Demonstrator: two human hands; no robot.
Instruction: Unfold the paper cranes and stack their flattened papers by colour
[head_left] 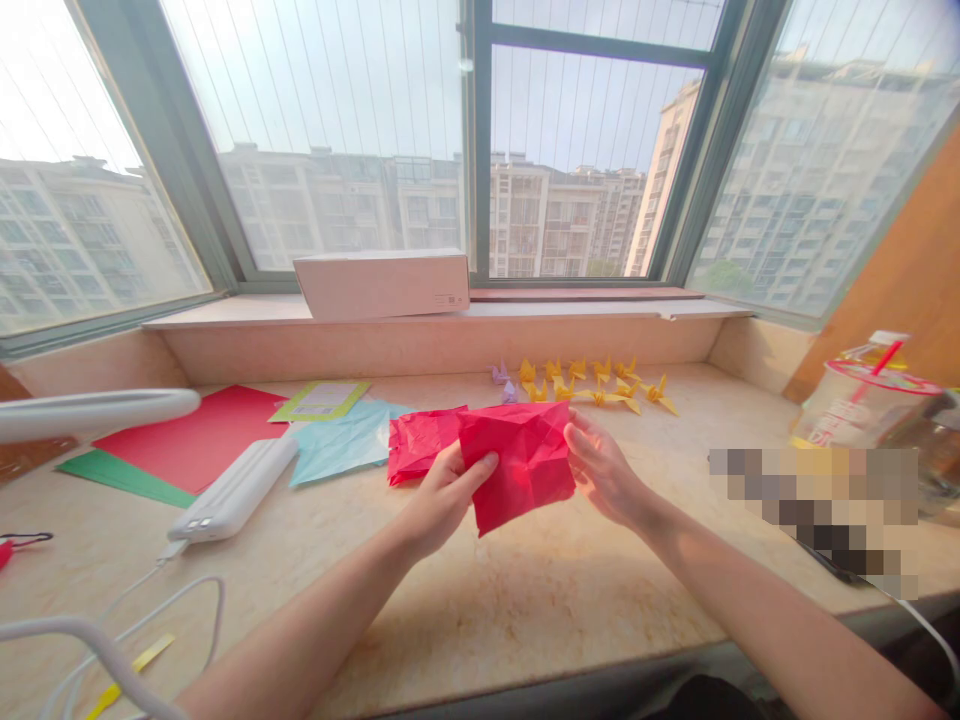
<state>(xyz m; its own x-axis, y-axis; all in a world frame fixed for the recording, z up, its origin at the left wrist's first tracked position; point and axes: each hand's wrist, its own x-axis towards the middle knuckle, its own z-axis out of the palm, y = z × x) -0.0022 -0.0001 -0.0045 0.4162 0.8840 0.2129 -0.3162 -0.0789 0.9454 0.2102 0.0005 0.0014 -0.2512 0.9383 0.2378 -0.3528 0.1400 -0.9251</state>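
The left hand (442,500) pinches the crumpled red paper (521,460) with its thumb across the front, and the right hand (607,470) clasps the sheet's right edge. Both hands' fingertips are hidden behind the paper, which is held just above the marble counter (525,600). A blurred patch (817,505) masks the things at far right. Bare counter lies open below the hands, with a light blue sheet (341,440) and a white power bank (232,490) off to the left.

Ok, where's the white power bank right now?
Head view, left side: the white power bank lies beside the flat red sheet, left of the left hand.
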